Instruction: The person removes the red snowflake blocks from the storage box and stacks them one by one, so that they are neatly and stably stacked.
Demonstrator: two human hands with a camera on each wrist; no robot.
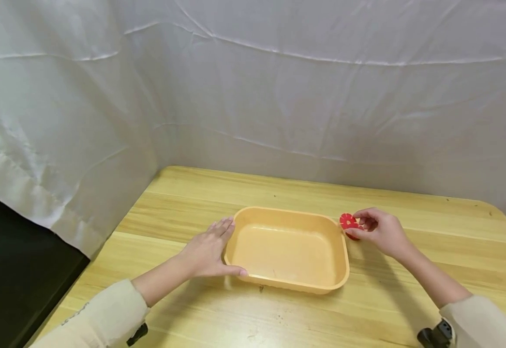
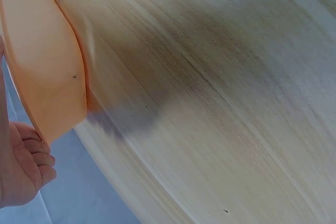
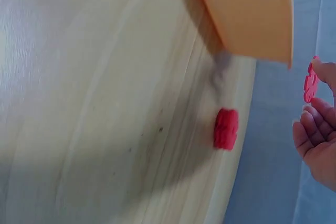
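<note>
Left grip: the left hand [image 1: 207, 251] lies flat against the outer wall of the orange tray [image 1: 342, 270] at its 9 o'clock side, fingers straight along the rim and the thumb stretched under the near corner; it presses and clasps nothing.
Right grip: the right hand [image 1: 377, 231] pinches a red flower-shaped disc [image 1: 348, 221] between thumb and fingertips, on edge, just above the tray's 2 o'clock corner.
Disc: lifted off the surface [image 1: 192, 319], beside the tray rim and outside the tray.
Second red piece: the right wrist view shows another red flower-shaped piece [image 3: 226, 128] resting on the wood near the tray corner, below the held disc; in the head view it is mostly hidden by the hand.
Tray: sits at the middle of the wooden surface.
Backdrop: a creased white cloth [image 1: 279, 87] hangs from 9 to 3 o'clock behind the surface.
</note>
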